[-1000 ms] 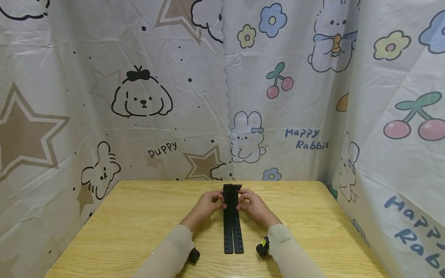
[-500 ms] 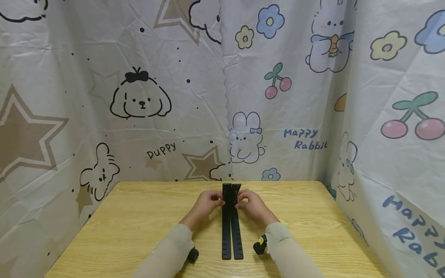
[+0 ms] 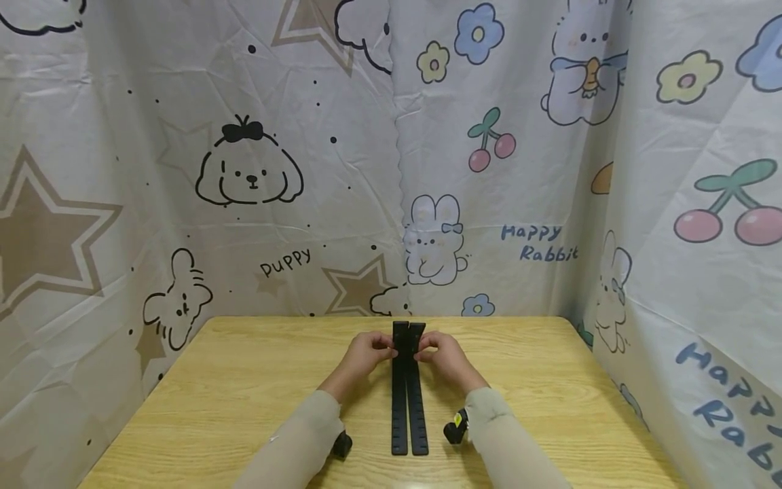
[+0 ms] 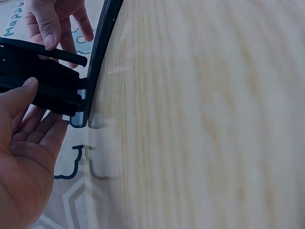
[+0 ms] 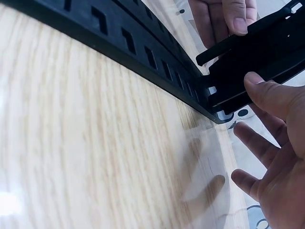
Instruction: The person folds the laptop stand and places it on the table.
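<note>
A black folding stand [image 3: 400,407] is at the middle of the table, its two long notched rails reaching towards me and spread slightly apart at the near end. At its far end a black panel [image 4: 43,71] rises from the rails, with side flaps along its edges. My left hand [image 3: 366,353] pinches the panel's left side, thumb on the face and fingers behind. On the opposite side my right hand [image 3: 442,354] pinches the panel's edge between thumb and fingers, its other fingers spread, as the right wrist view shows. Square slots line the rails [image 5: 128,38].
The wooden table [image 3: 263,373] has its back edge just beyond the stand. A printed cloth [image 3: 342,170] hangs behind and along both sides. Small black wrist cameras, one at the right cuff [image 3: 455,429], sit close to the rails.
The rails' near ends have come slightly towards me and show longer. Both hands have shifted a little up along the panel, keeping hold of it.
</note>
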`<control>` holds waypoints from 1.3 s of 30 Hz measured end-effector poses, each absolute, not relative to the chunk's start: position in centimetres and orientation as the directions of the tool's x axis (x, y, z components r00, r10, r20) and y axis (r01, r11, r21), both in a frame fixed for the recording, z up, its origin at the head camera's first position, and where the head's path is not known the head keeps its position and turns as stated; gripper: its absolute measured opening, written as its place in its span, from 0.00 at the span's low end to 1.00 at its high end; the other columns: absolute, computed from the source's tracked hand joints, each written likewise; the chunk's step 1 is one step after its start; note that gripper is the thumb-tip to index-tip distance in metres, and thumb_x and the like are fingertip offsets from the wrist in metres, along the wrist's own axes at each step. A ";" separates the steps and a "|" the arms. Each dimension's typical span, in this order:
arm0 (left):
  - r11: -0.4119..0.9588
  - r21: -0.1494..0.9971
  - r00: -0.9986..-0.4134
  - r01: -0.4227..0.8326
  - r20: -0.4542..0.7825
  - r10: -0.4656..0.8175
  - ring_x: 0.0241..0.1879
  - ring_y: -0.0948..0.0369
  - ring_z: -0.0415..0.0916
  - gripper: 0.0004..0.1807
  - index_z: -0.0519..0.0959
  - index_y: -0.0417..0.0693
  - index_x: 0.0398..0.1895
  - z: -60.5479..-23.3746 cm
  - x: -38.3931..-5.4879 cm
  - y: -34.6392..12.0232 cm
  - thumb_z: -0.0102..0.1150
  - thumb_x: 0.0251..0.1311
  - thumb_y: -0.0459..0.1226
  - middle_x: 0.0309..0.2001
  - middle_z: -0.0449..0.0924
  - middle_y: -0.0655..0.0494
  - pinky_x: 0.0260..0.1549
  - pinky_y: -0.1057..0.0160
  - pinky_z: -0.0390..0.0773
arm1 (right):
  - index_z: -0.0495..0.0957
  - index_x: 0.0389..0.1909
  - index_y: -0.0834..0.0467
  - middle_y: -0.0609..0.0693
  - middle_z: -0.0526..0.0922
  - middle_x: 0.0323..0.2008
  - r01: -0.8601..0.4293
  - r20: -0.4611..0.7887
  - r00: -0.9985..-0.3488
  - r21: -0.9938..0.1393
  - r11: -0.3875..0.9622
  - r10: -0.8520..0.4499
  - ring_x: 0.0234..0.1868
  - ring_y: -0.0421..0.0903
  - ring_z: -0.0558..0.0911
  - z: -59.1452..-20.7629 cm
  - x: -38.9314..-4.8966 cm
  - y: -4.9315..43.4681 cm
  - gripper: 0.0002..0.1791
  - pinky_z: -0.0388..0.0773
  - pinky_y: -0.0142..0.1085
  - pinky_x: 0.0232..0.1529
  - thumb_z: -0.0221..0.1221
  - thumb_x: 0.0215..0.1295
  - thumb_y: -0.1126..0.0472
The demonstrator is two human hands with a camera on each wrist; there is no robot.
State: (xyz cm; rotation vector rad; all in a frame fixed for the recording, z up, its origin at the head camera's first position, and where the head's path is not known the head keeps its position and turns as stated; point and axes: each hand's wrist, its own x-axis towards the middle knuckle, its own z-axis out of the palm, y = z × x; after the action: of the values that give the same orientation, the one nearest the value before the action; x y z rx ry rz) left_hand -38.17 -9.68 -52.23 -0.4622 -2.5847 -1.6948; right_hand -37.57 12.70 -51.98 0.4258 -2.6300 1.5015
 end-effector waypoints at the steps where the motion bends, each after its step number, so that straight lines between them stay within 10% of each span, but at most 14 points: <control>1: 0.362 0.896 -0.955 0.255 0.177 0.236 0.43 0.61 0.80 0.05 0.86 0.43 0.36 -52.3 -38.2 -9.7 0.72 0.60 0.34 0.41 0.87 0.54 0.45 0.61 0.83 | 0.82 0.28 0.57 0.47 0.85 0.44 -0.275 0.206 -0.959 -0.836 0.475 -0.194 0.52 0.48 0.80 -52.0 -37.6 12.7 0.07 0.74 0.50 0.62 0.71 0.57 0.69; 18: 0.285 0.932 -0.966 0.223 0.172 0.195 0.37 0.63 0.78 0.08 0.80 0.42 0.35 -51.8 -38.2 -9.8 0.73 0.59 0.31 0.34 0.83 0.56 0.39 0.64 0.81 | 0.82 0.29 0.60 0.47 0.83 0.32 -0.230 0.190 -0.972 -0.880 0.415 -0.135 0.37 0.43 0.77 -52.0 -38.1 12.7 0.08 0.74 0.35 0.44 0.74 0.55 0.68; 39: 0.382 0.899 -0.959 0.215 0.120 0.256 0.48 0.59 0.82 0.08 0.90 0.46 0.44 -52.0 -38.2 -10.1 0.70 0.64 0.37 0.48 0.88 0.52 0.52 0.54 0.82 | 0.88 0.33 0.59 0.47 0.88 0.36 -0.233 0.169 -0.969 -0.866 0.444 -0.178 0.40 0.42 0.80 -51.8 -38.2 13.3 0.04 0.78 0.39 0.45 0.71 0.62 0.62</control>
State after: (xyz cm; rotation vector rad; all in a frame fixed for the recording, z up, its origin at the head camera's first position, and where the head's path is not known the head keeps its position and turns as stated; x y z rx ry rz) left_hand -38.25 -10.06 -51.99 -0.4507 -2.6432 -1.7095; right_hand -38.24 13.31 -51.78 0.3730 -2.6232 1.5861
